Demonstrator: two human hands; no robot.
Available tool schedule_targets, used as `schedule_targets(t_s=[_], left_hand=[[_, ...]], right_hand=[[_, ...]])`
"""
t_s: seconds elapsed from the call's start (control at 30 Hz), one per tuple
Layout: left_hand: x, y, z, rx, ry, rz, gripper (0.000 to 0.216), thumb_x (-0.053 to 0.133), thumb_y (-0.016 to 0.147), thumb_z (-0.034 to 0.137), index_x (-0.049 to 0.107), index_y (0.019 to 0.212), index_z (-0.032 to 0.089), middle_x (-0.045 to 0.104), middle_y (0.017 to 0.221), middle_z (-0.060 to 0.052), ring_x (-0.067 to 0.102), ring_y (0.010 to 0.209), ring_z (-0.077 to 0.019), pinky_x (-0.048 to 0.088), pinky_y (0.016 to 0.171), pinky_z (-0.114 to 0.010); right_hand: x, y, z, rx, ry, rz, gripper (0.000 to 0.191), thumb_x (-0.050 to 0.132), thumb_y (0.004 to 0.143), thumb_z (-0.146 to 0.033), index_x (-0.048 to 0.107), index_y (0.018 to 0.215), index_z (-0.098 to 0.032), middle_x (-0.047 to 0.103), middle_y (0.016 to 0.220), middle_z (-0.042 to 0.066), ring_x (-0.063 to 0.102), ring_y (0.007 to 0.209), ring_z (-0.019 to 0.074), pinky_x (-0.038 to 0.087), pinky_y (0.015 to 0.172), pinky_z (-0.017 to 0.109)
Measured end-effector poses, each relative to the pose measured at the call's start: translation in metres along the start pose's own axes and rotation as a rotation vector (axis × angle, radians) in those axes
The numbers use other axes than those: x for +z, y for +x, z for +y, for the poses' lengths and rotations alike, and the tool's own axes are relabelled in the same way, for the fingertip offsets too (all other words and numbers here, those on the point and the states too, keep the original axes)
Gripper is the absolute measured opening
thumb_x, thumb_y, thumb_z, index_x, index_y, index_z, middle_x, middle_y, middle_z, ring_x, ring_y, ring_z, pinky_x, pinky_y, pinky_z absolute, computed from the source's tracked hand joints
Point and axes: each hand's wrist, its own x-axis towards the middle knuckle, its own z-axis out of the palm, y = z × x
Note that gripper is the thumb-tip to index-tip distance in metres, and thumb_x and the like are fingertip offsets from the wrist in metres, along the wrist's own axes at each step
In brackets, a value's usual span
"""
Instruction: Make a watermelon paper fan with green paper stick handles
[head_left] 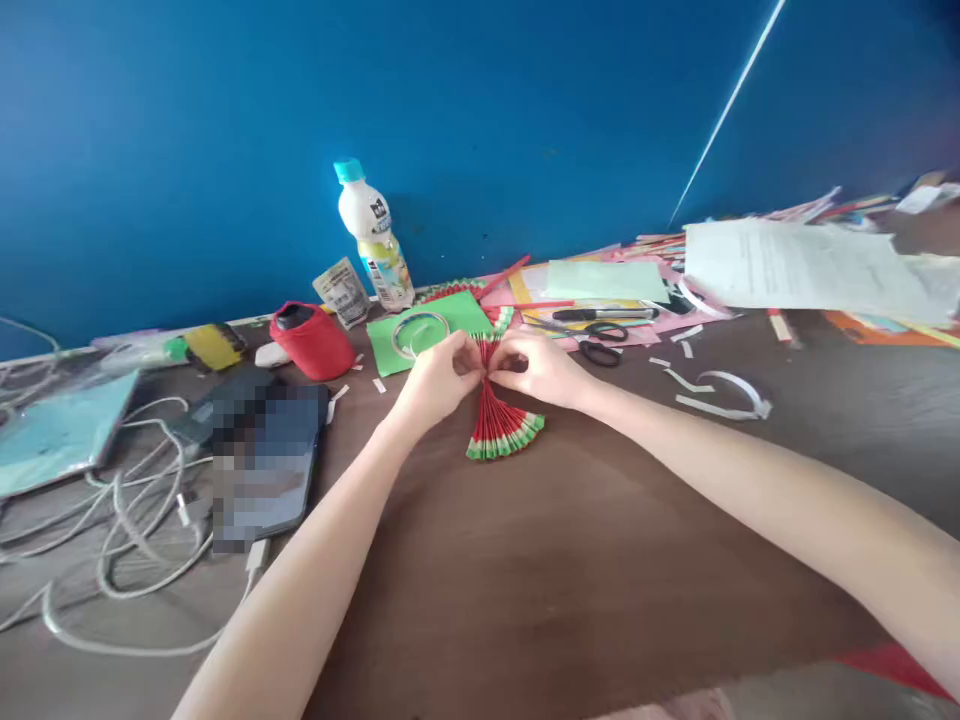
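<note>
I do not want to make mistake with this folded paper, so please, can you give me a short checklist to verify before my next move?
1. Left hand pinches the pleated paper at its narrow middle: ok.
2. Right hand pinches the same middle from the other side: ok.
3. Pleats fastened at the middle: cannot tell, the hands hide it.
4. Scissors off the pleated paper: ok, they lie beyond the right hand.
5. Tabletop free of loose scraps: not ok, white paper strips lie on the right.
6. Bottle capped: ok.
</note>
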Motion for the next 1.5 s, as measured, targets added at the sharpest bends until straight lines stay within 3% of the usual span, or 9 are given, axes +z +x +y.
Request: schedule_targets(t_s=[0.97, 1.13, 1.5], left_hand=[[0.007, -0.003, -0.004, 0.103, 0.14, 0.026, 0.012, 0.052, 0.068, 0.011, 0.046, 0.075, 0.019, 0.059, 0.075, 0.001, 0.056, 0.073, -0.0146, 0.045, 0.07, -0.028], [0.01, -0.004, -0.005, 0.167, 0.217, 0.102, 0.013, 0.053, 0.068, 0.01, 0.045, 0.071, 0.02, 0.056, 0.073, 0.001, 0.053, 0.073, -0.0138, 0.043, 0.069, -0.027], [0.012, -0.003, -0.008, 0.188, 0.229, 0.13, 0.014, 0.053, 0.07, 0.009, 0.043, 0.069, 0.02, 0.055, 0.071, 0.001, 0.052, 0.071, -0.0133, 0.042, 0.067, -0.025]], right_hand=[[0.001, -0.001, 0.005, 0.043, 0.183, 0.03, 0.007, 0.056, 0.072, -0.013, 0.061, 0.069, -0.015, 0.054, 0.072, 0.002, 0.05, 0.073, 0.0146, 0.04, 0.067, 0.03], [0.002, 0.0, 0.008, 0.053, 0.158, 0.025, 0.008, 0.058, 0.072, -0.014, 0.065, 0.073, -0.016, 0.055, 0.073, 0.001, 0.051, 0.074, 0.0142, 0.039, 0.067, 0.029], [0.005, -0.002, 0.007, -0.01, 0.047, 0.07, 0.007, 0.059, 0.073, -0.013, 0.061, 0.067, -0.016, 0.054, 0.069, 0.002, 0.048, 0.07, 0.0146, 0.038, 0.066, 0.03]])
